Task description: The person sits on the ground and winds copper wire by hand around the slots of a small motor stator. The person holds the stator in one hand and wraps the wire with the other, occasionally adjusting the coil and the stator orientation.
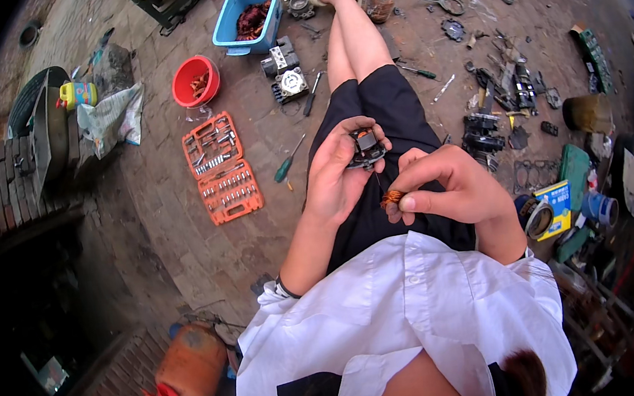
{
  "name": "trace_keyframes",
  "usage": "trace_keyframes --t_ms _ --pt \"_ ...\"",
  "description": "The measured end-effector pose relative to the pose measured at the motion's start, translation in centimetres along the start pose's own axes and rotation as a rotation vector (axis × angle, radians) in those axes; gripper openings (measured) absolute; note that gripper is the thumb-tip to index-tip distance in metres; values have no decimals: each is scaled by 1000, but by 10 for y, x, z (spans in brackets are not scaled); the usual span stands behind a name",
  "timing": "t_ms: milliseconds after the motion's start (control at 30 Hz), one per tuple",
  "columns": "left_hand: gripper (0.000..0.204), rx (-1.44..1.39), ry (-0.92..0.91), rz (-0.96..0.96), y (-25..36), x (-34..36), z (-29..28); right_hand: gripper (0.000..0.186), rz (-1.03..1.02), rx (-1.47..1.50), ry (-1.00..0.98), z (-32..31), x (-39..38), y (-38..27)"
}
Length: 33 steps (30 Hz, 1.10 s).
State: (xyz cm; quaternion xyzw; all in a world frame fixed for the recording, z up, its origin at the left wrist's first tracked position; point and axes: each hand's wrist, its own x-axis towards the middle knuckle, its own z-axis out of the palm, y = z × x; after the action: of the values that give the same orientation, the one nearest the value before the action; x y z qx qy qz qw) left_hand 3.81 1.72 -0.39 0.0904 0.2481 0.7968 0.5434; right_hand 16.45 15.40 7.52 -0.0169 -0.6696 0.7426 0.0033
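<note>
Motor part (pixel 365 149): dark, rounded, with a block-like middle, raised above the black shorts (pixel 397 110); it serves as the clock's centre here.
Left hand (pixel 336 169): curled about the part, gripping its rim from the 9 o'clock side, some fingers hidden behind it.
Copper wire (pixel 391 199): a loose coppery bundle at 5 o'clock, just apart from the part; a thin strand seems to join them.
Right hand (pixel 451 184): thumb and bent fingers pinching the bundle.
Snag risk: a sharp tug could snap the strand or kink the bundle; a slack left-side grip could let the part twist or fall.
Near edges: the knees and shorts lie directly under both hands, so elbows probably have more freedom sideways than downward.
9 o'clock: green-handled screwdriver (pixel 283 170), then the open orange socket set (pixel 201 174).
10 to 11 o'clock: red bowl (pixel 176 87) and blue basin (pixel 219 38).
3 o'clock: dark machine block (pixel 482 133), crowding that flank.
Open room: bare paving (pixel 164 249) stretches toward 8 o'clock, likely the easiest side for reaching.
</note>
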Motion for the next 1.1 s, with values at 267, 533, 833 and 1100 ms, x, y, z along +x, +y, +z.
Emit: trace_keyframes --t_ms 267,533,833,1100 --pt "34 244 79 37 -5 -3 14 11 76 51 91 4 12 -8" --pt "40 -73 12 56 0 0 6 10 -64 -355 -110 10 11 -10" --pt "47 -100 -203 164 10 -2 2 10 -326 -591 -8 25 8 -28" --pt "51 0 -189 194 16 -6 4 11 -345 -656 -118 26 12 -23"
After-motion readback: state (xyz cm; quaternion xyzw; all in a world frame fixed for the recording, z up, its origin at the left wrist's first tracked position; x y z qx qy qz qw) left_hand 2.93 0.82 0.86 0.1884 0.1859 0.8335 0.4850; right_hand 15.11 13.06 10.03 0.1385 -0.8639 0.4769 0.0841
